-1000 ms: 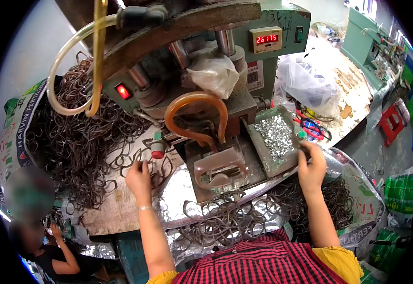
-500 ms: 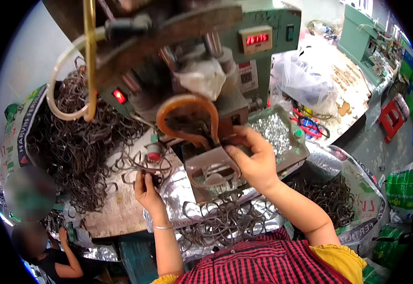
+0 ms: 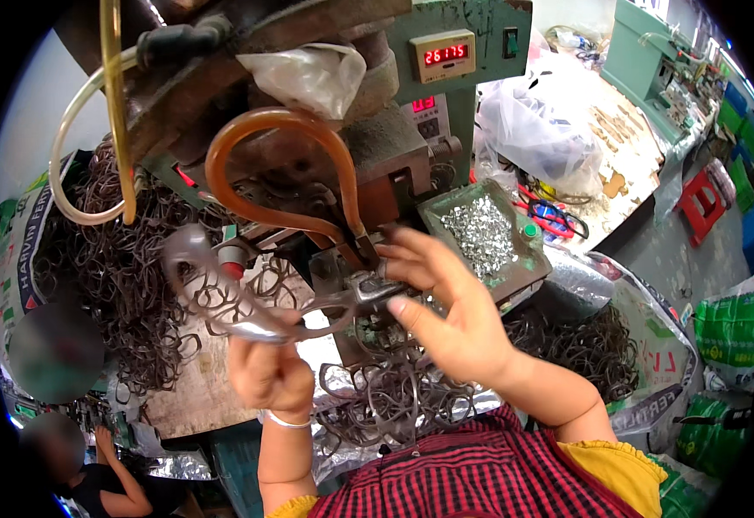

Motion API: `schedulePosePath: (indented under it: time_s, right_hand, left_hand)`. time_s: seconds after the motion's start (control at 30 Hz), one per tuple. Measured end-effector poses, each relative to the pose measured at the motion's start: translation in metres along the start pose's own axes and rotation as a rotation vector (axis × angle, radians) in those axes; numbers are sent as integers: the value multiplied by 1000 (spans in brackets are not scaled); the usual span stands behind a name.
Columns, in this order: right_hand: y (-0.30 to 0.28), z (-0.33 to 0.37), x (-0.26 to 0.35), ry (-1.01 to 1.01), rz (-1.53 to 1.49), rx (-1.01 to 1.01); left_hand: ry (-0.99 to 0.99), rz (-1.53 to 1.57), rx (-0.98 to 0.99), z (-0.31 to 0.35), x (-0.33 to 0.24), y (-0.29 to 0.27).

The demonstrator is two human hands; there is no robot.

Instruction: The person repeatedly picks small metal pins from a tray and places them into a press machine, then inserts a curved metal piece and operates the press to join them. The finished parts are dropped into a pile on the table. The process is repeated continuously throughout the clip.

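Note:
My left hand (image 3: 271, 373) is closed, raised in front of the press with its fingers pinching a grey, looped metal piece (image 3: 260, 328). Motion smears that piece, so its exact kind does not show. One end of it reaches toward the press's small metal die (image 3: 370, 289). My right hand (image 3: 454, 315) is at the right of the die, thumb and fingers apart, with nothing plainly gripped between them. Fingertips of that hand lie close to the die; contact cannot be made out. Above both hands curves an orange-brown tube (image 3: 221, 164) on the green press (image 3: 489, 47).
A heap of dark metal loops (image 3: 126, 285) covers the left side; more loops (image 3: 403, 393) lie before me. Metal scraps (image 3: 480, 233) fill a tray at right. A red-capped button (image 3: 232, 259) stands beside the die. Another person (image 3: 105, 483) sits at lower left.
My left hand has come up and right, now with the looped piece in it. My right hand has shifted slightly left and down, its fingers spread wider. The view has shifted.

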State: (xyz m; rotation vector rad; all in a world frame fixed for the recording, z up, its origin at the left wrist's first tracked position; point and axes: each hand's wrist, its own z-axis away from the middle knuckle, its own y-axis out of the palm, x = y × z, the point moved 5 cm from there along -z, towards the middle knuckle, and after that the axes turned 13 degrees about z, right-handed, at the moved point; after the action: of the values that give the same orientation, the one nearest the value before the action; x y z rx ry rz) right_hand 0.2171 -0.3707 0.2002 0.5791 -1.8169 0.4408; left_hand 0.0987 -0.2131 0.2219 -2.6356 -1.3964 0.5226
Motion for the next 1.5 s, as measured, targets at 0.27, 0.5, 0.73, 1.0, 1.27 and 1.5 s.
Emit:
schedulePosePath:
  time_s: [0.27, 0.5, 0.73, 1.0, 1.27, 1.5]
  right_hand:
    - [2, -17, -11, -11, 6, -13]
    - [-75, -29, -89, 63, 1604, -275]
    - [-90, -27, -97, -290, 1350, -458]
    - [-75, -26, -56, -102, 700, -385]
    - [8, -21, -37, -17, 44, -203]
    - [15, -12, -30, 91, -134, -160]
  left_hand:
    - [-77, 153, -237, -4, -5, -3]
    - [103, -112, -59, -40, -14, -18]
    - [-16, 24, -137, -31, 17, -9]
    - [-203, 60, -211, 14, 15, -28]
    - [-10, 108, -259, -28, 32, -8]
    - [-58, 112, -263, -33, 28, -6]
